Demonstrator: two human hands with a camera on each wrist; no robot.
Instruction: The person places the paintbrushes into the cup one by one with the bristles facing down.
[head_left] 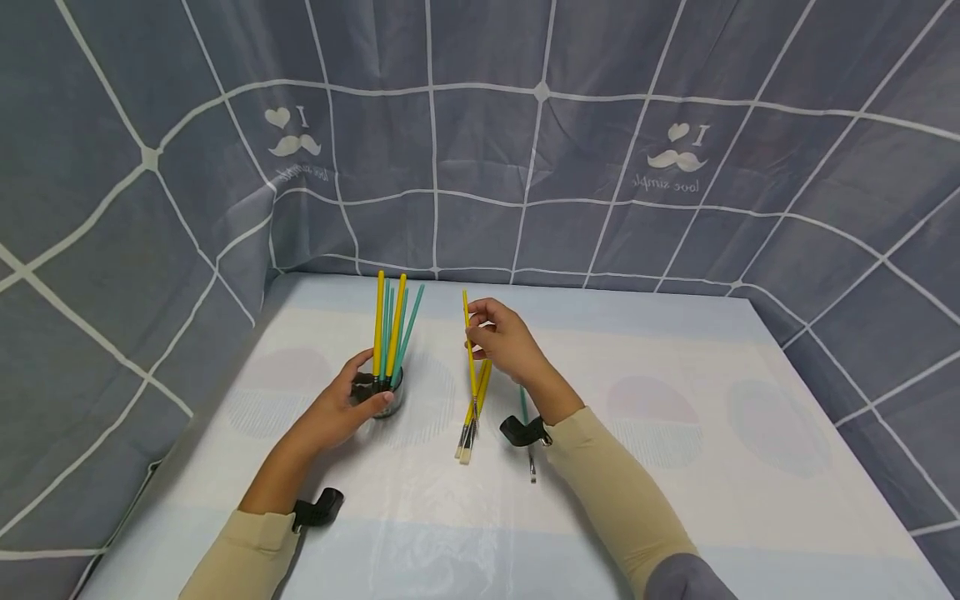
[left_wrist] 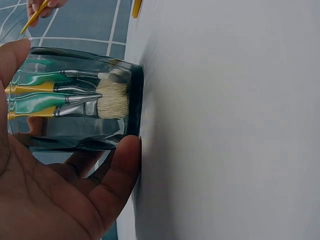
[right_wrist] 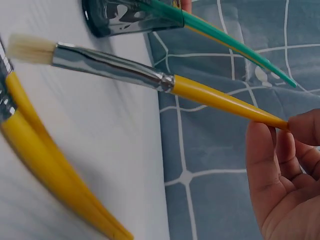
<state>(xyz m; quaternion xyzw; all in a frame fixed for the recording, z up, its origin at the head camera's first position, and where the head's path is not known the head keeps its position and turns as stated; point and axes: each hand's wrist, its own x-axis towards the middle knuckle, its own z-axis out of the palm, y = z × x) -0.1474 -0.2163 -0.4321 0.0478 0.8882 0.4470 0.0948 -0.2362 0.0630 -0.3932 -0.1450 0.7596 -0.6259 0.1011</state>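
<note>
Gray cloth with white grid lines [head_left: 487,150] fills the top of the head view, behind a pale table [head_left: 750,517]. Left of center, a person's left hand [head_left: 337,412] curls thumb and fingers around a clear glass [left_wrist: 75,132], probably to keep it from tipping. Yellow and teal brushes [head_left: 396,325] stand inside, bristles down, their long handles leaning on the rim for support. Near center, the right hand [head_left: 510,337] pinches a yellow brush [right_wrist: 225,103] close to its handle's end, bristles hanging downward; that high grip likely leaves its lower length unobstructed. Below it, two yellow brushes [right_wrist: 60,175] lie together; just right, a teal brush [head_left: 524,406] lies partly hidden beneath the right wrist.
</note>
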